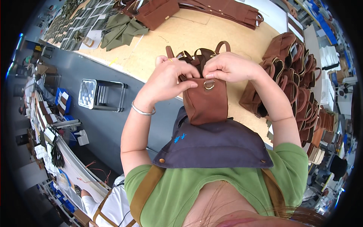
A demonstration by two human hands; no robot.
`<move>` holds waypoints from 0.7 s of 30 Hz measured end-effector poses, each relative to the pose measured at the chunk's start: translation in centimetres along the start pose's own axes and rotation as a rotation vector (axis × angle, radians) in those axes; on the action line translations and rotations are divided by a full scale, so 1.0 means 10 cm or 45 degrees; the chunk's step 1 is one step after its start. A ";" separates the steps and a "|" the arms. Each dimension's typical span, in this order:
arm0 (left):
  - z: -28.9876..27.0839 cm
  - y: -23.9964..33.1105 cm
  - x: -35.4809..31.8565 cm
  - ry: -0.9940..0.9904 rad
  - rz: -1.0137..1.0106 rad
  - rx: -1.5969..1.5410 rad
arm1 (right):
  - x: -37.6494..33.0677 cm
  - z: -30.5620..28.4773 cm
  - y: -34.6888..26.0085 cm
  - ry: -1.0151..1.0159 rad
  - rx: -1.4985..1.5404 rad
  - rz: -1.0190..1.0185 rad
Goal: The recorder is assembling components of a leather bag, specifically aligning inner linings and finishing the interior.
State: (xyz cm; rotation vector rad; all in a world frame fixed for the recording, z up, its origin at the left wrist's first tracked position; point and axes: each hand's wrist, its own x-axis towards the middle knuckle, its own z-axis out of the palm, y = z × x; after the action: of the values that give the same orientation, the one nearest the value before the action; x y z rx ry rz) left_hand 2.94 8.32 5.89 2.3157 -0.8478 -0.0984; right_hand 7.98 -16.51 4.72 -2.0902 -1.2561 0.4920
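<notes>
A brown handbag (207, 104) stands at the near edge of the table, its end panel turned toward me, against my dark apron. Its two handles rise at the far side, and a metal D-ring (209, 84) sits on the upper part of the panel. My left hand (170, 75) grips the bag's top rim, thumb on the outside and fingers curled over the opening. On the other side of the D-ring, my right hand (227, 68) pinches the same rim between thumb and bent fingers. Most of the bag's inside is hidden behind my hands.
Several finished-looking brown bags (291, 75) crowd the table's right side. Flat brown pieces (227, 11) and olive fabric (123, 30) lie across the far side. A stool (102, 95) stands on the grey floor to the left. Another person in white (115, 206) is at lower left.
</notes>
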 end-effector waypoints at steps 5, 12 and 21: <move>-0.07 -0.29 0.11 -0.258 -0.089 -0.372 | -0.04 -0.01 -0.05 -0.004 -0.073 0.010; -0.04 -0.25 0.08 -0.320 0.134 -0.179 | -0.09 0.03 -0.12 0.021 -0.126 0.063; 0.21 0.35 -0.26 0.348 0.399 0.477 | -0.44 0.16 -0.72 0.179 -0.532 0.054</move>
State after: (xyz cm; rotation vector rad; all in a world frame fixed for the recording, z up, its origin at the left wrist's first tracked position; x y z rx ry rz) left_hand -1.58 6.67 5.96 2.4198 -1.1465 0.5426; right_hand 0.35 -17.47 8.50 -2.4498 -1.3190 0.0983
